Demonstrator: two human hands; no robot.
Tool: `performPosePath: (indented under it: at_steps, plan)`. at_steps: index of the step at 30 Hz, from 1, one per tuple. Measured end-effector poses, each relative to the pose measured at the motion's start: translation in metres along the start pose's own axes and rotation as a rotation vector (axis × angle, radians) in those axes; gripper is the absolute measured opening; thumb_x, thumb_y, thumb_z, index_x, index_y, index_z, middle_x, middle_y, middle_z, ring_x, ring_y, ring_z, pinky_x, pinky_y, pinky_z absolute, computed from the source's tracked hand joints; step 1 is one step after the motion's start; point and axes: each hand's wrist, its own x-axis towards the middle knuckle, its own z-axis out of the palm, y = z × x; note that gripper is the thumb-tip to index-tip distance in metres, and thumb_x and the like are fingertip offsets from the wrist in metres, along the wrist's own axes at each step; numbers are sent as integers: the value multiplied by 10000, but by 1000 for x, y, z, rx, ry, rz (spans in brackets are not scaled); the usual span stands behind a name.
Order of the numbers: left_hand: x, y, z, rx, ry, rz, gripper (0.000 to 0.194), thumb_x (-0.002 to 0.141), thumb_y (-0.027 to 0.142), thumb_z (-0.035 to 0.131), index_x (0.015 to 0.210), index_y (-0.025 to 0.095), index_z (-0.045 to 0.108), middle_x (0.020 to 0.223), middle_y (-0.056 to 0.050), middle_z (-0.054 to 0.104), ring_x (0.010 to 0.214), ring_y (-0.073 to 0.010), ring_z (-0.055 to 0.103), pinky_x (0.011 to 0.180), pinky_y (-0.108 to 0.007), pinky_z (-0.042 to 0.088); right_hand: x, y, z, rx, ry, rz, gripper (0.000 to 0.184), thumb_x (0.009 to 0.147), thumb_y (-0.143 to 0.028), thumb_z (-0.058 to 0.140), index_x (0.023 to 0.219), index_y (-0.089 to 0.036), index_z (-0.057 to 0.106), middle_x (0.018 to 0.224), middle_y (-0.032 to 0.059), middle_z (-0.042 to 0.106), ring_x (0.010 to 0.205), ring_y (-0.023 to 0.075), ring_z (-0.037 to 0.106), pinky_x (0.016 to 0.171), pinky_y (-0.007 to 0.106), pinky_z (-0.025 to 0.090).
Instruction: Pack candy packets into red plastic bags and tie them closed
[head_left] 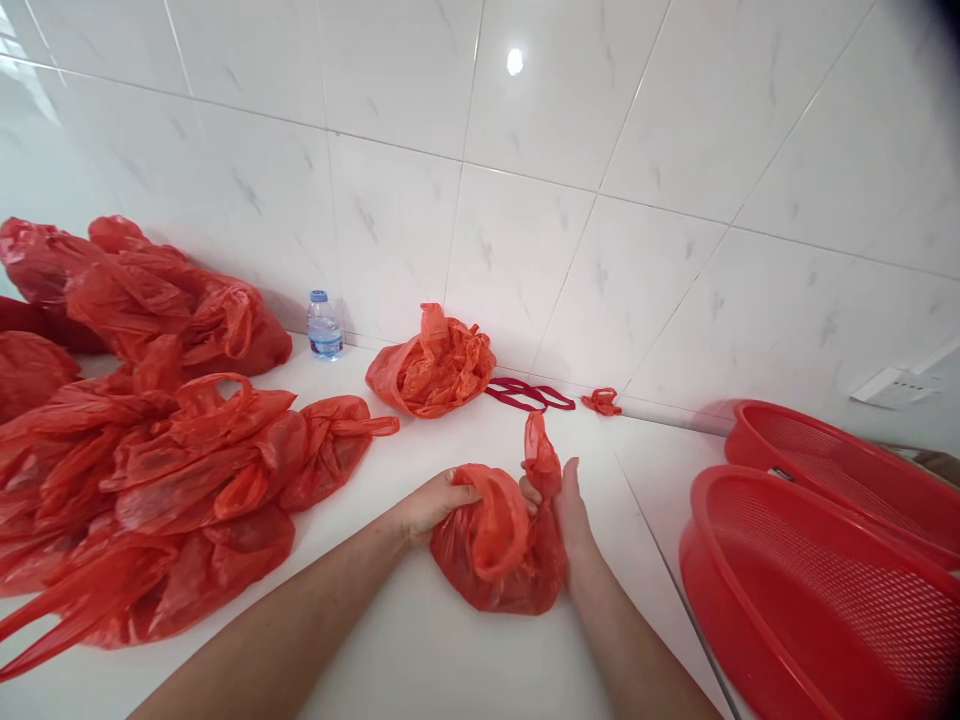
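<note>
A red plastic bag [517,585] rests on the white table between my hands, its contents hidden by the film. My left hand [436,508] is closed on the bag's left side, thumb lying over the folded rim. On the other side my right hand [566,510] grips the bag near the base of one handle, which sticks up above the fingers; the thumb points upward. Just behind, another red plastic bag [431,370] sits bunched against the wall. Dark red straps [531,393] and a small knotted scrap of red plastic [602,402] lie to its right.
Several filled red bags [187,460] are heaped across the left of the white table [360,640]. A small water bottle [324,328] stands by the tiled wall [390,200]. Two red mesh baskets [810,600] occupy the right side, with a wall socket [896,388] behind.
</note>
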Motion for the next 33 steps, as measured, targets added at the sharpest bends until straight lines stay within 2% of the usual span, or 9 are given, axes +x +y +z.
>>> performPosePath:
  at_steps: [3, 7, 12, 15, 19, 23, 26, 30, 33]
  plan:
    - [2, -4, -5, -20, 94, 23, 123, 700, 215, 689, 769, 128, 636, 709, -69, 677, 709, -219, 657, 691, -318, 515, -7, -4, 0, 221, 19, 15, 557, 759, -754, 386, 641, -223, 507, 496, -46, 306, 438, 101, 285, 453, 241, 355]
    - [3, -4, -5, -54, 91, -4, 206, 774, 331, 619, 794, 127, 611, 859, -118, 682, 805, -254, 655, 740, -368, 514, -13, -5, -2, 209, -53, 107, 537, 774, -645, 512, 499, -202, 383, 509, -22, 352, 478, 106, 349, 492, 249, 379]
    - [6, -6, -4, -46, 230, 51, 189, 751, 320, 643, 741, 162, 540, 677, -26, 621, 612, -158, 603, 602, -277, 493, -17, -6, 4, 120, -179, 35, 275, 711, -440, 704, 829, -218, 592, 596, -37, 473, 527, 102, 438, 532, 231, 384]
    - [8, -9, -3, 49, 250, 104, 224, 749, 298, 622, 651, 178, 461, 548, 42, 517, 478, -89, 484, 477, -209, 406, -17, -11, 12, 4, -235, 75, 652, 703, -336, 737, 1278, -292, 433, 554, -91, 423, 458, 70, 381, 487, 191, 327]
    - [13, -13, 2, 136, 237, 92, 239, 716, 262, 631, 601, 176, 441, 488, 56, 472, 425, -70, 413, 426, -198, 323, -19, -14, 25, -186, -223, 65, 846, 700, -254, 740, 1387, -358, 257, 588, -92, 492, 498, 87, 460, 512, 200, 353]
    - [15, -19, 7, 236, 207, 54, 146, 674, 224, 673, 657, 148, 549, 578, 3, 574, 491, -107, 509, 479, -225, 365, -21, -10, 34, -246, -246, 25, 463, 708, -286, 723, 1137, -236, 557, 749, -12, 605, 662, 146, 570, 624, 268, 434]
    - [14, -22, 6, 301, 226, 85, 158, 643, 190, 700, 665, 149, 549, 582, 12, 571, 506, -111, 522, 501, -224, 380, -17, -5, 33, -265, -113, 13, 216, 735, -340, 697, 837, -173, 607, 724, 1, 610, 628, 132, 554, 585, 248, 416]
    - [7, -21, 5, 293, 220, 182, 327, 670, 233, 713, 954, 198, 555, 804, -10, 631, 638, -138, 587, 614, -251, 449, -7, 1, 21, -208, 62, 49, 342, 717, -457, 683, 624, -189, 491, 448, -67, 447, 389, 76, 364, 415, 220, 277]
    - [-2, -16, 10, 354, 229, 302, 594, 637, 203, 747, 1181, 244, 511, 1108, -77, 583, 931, -206, 589, 812, -312, 461, -1, 4, 13, -198, 86, 60, 375, 712, -496, 669, 600, -199, 470, 412, -67, 426, 367, 83, 361, 402, 226, 271]
